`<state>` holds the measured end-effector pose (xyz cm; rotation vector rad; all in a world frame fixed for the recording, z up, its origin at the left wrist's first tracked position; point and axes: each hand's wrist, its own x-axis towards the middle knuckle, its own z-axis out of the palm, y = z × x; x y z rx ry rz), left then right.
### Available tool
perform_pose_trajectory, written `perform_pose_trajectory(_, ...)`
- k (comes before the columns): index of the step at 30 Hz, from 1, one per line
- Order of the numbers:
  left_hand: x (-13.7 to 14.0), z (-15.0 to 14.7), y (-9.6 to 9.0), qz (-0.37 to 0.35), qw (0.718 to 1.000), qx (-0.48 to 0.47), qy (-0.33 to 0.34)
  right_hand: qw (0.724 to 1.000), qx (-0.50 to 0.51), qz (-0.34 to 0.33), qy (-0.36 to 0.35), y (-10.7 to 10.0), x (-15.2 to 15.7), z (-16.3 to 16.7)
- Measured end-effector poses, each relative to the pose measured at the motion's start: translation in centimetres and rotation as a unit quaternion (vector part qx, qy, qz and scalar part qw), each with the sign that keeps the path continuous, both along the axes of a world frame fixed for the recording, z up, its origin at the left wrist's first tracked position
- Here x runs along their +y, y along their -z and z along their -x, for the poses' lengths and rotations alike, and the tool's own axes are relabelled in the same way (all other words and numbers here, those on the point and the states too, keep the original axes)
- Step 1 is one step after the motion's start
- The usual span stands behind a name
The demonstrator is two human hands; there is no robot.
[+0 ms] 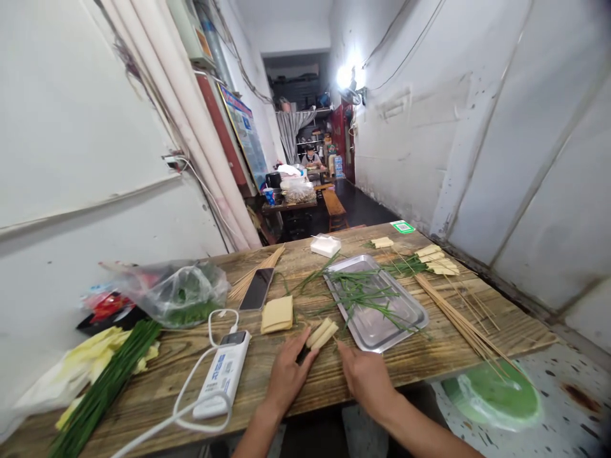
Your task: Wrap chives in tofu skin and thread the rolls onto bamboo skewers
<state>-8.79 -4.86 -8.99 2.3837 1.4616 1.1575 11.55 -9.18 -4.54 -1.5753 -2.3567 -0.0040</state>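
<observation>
My left hand (289,366) holds rolled pale-yellow tofu skin (322,334) between thumb and fingers, low over the front of the wooden table. Just right of the rolls, my right hand (365,375) is closed in a pinch. A thin tan bit, apparently a bamboo skewer, shows at its fingertips; most of it is hidden. Beyond the left hand lies a stack of square tofu skin sheets (277,314). A metal tray (408,308) with loose green chives (358,289) stands beyond the right hand. Finished-looking rolls with chives (434,257) lie at the far right.
Bamboo skewers (453,312) jut over the table's right edge; more skewers (258,273) lie behind a phone (258,288). A white power bank (223,375) with a looping cable sits left. Chive bundle (112,381), plastic bag (186,292) and white box (325,244) are around. A person sits far back.
</observation>
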Motion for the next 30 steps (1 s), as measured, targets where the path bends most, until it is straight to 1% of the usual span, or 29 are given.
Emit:
perform_pose_trajectory(3,-0.3,0.0,0.2,0.008,1.000,-0.004,0.006,0.998,-0.023,-0.028,0.047,0.0,0.0,-3.4)
perform_pose_trajectory(5,-0.2,0.2,0.1,-0.017,1.000,-0.004,-0.009,0.995,-0.036,-0.036,0.083,0.2,0.3,-5.8)
perform_pose_trajectory(6,0.1,0.5,-0.1,-0.036,0.999,0.000,-0.027,0.993,-0.042,-0.037,0.106,0.4,0.6,-7.0)
perform_pose_trajectory(8,1.2,1.2,-0.7,-0.070,0.994,0.014,-0.085,0.987,-0.055,-0.029,0.151,0.8,1.3,-9.1)
perform_pose_trajectory(10,2.9,2.3,-1.3,-0.075,0.985,0.039,-0.148,0.981,-0.067,-0.015,0.182,1.1,2.0,-10.8)
perform_pose_trajectory(12,4.8,3.5,-1.7,-0.040,0.981,0.080,-0.175,0.979,-0.082,0.004,0.188,1.2,2.5,-12.3)
perform_pose_trajectory(14,6.4,4.6,-1.7,0.014,0.978,0.098,-0.184,0.977,-0.109,0.029,0.179,0.9,2.5,-13.3)
perform_pose_trajectory(15,6.9,5.1,-1.5,0.035,0.978,0.089,-0.185,0.976,-0.127,0.036,0.173,0.4,2.4,-13.6)
perform_pose_trajectory(17,7.6,6.0,-0.9,0.061,0.981,0.051,-0.176,0.973,-0.158,0.025,0.169,-1.0,1.9,-13.5)
perform_pose_trajectory(19,7.7,6.8,-0.3,0.071,0.984,0.004,-0.162,0.975,-0.166,-0.006,0.151,-2.9,1.6,-12.0)
perform_pose_trajectory(20,7.6,7.1,-0.1,0.075,0.985,-0.017,-0.156,0.980,-0.157,-0.014,0.125,-4.0,1.7,-10.7)
perform_pose_trajectory(22,7.4,7.6,0.1,0.082,0.984,-0.051,-0.147,0.990,-0.134,0.003,0.054,-5.9,2.9,-7.0)
perform_pose_trajectory(24,7.2,7.9,0.1,0.084,0.983,-0.077,-0.143,0.994,-0.101,0.036,-0.033,-7.0,5.2,-2.4)
perform_pose_trajectory(26,7.2,7.9,-0.1,0.080,0.982,-0.091,-0.143,0.989,-0.053,0.063,-0.121,-7.2,8.1,2.2)
perform_pose_trajectory(27,7.2,7.9,-0.2,0.077,0.983,-0.093,-0.142,0.986,-0.038,0.071,-0.147,-7.0,9.5,4.2)
perform_pose_trajectory(28,7.2,7.9,-0.3,0.073,0.983,-0.092,-0.139,0.984,-0.038,0.080,-0.156,-6.7,10.6,6.0)
perform_pose_trajectory(30,7.2,7.8,-0.5,0.067,0.985,-0.090,-0.127,0.983,-0.052,0.096,-0.147,-6.0,12.1,8.5)
